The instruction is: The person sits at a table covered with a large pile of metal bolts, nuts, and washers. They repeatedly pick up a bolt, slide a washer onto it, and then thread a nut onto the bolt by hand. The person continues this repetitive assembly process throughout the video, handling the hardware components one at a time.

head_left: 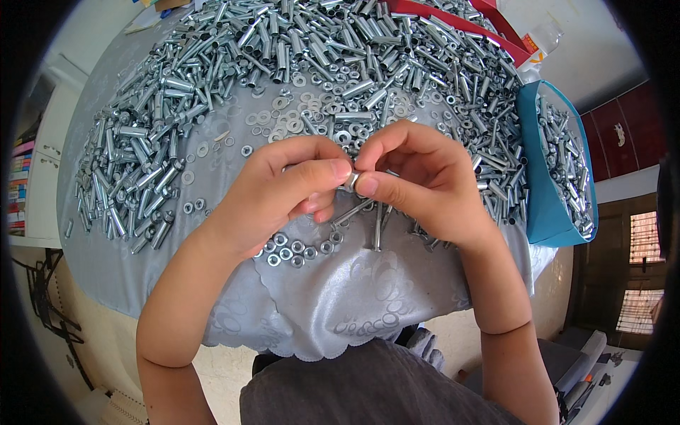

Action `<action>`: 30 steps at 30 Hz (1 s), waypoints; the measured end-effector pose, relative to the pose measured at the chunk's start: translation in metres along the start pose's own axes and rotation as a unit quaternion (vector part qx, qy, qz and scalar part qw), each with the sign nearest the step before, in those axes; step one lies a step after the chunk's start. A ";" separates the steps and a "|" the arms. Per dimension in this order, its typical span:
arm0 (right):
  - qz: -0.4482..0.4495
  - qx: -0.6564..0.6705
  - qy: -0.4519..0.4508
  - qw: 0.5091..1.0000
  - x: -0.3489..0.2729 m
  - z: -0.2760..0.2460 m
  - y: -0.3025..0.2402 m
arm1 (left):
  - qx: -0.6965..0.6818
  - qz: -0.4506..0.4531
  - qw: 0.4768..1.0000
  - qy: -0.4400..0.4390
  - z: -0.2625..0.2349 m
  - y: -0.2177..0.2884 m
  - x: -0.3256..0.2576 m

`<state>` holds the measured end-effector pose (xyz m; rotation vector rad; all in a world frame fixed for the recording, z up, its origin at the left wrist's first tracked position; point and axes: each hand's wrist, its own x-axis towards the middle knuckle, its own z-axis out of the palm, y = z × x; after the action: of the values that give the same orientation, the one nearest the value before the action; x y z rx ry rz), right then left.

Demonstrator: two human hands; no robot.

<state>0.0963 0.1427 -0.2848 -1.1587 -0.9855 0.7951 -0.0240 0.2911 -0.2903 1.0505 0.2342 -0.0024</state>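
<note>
My left hand (pixel 294 184) and my right hand (pixel 421 180) meet over the middle of the table. Thumb and fingertips of both are pinched on a small shiny metal nut (pixel 351 179); the fingers cover much of it, and whether a bolt sits in it cannot be seen. Several loose hex nuts (pixel 285 253) lie in a cluster below my left hand. Under the joined fingertips, bolts (pixel 378 230) lie on the cloth, partly hidden by my hands. Flat washers (pixel 294 126) are scattered just beyond my fingers.
A grey patterned tablecloth (pixel 319 312) covers the round table. Heaped metal sleeves and bolts (pixel 304 39) spread across its far side, left and right. A teal bin (pixel 536 170) full of metal parts stands at the right edge, with a red box (pixel 506 35) behind it.
</note>
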 end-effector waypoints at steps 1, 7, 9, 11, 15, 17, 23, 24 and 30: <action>0.003 0.000 0.000 1.000 0.000 0.001 0.000 | 0.005 0.004 1.000 -0.004 -0.001 0.000 0.000; 0.040 0.035 -0.030 0.998 0.000 0.003 -0.001 | 0.044 0.006 0.999 -0.023 -0.004 -0.003 0.000; 0.033 0.031 -0.030 0.999 -0.001 0.003 -0.002 | 0.048 0.007 0.998 -0.034 -0.004 -0.003 0.001; 0.019 0.019 -0.034 0.999 -0.001 0.003 -0.001 | 0.043 0.008 0.998 -0.044 -0.004 -0.003 0.001; -0.015 -0.013 -0.030 0.999 -0.002 0.004 0.000 | 0.056 0.013 0.998 -0.034 -0.003 -0.003 -0.001; -0.032 -0.034 -0.020 0.999 -0.002 0.004 0.001 | 0.053 0.020 0.998 -0.037 -0.002 -0.003 -0.001; -0.046 -0.051 -0.008 0.998 -0.001 0.005 0.008 | 0.074 0.020 0.996 -0.036 -0.006 -0.005 -0.001; -0.058 -0.085 -0.008 0.995 -0.001 0.002 0.010 | 0.080 0.018 0.996 -0.029 -0.006 -0.004 -0.001; -0.093 -0.159 0.032 0.982 0.000 0.000 0.012 | 0.120 0.021 0.993 0.006 0.002 0.005 -0.004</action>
<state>0.0960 0.1454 -0.2961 -1.3325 -1.1761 0.4569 -0.0265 0.2912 -0.2844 1.2952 0.2276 0.0137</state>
